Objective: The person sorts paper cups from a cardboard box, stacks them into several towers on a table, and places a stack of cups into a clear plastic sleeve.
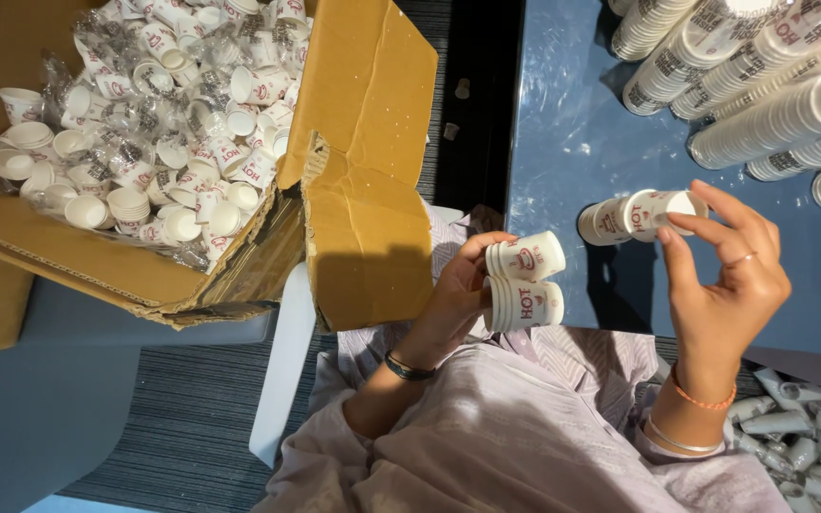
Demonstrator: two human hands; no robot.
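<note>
My left hand [453, 294] grips two short stacks of small white paper cups [525, 280] with red print, one above the other, held over my lap. My right hand [724, 275] is raised by the blue table's near edge and pinches the rim of a short lying stack of the same cups [639, 217]. That stack points left, and its far end rests low over the table top.
An open cardboard box [363, 171] full of loose and bagged paper cups [159, 114] stands at my left. Long stacks of cups [762, 85] lie on the blue table [572, 142] at the far right. More lying cups [800, 437] fill the bottom right corner.
</note>
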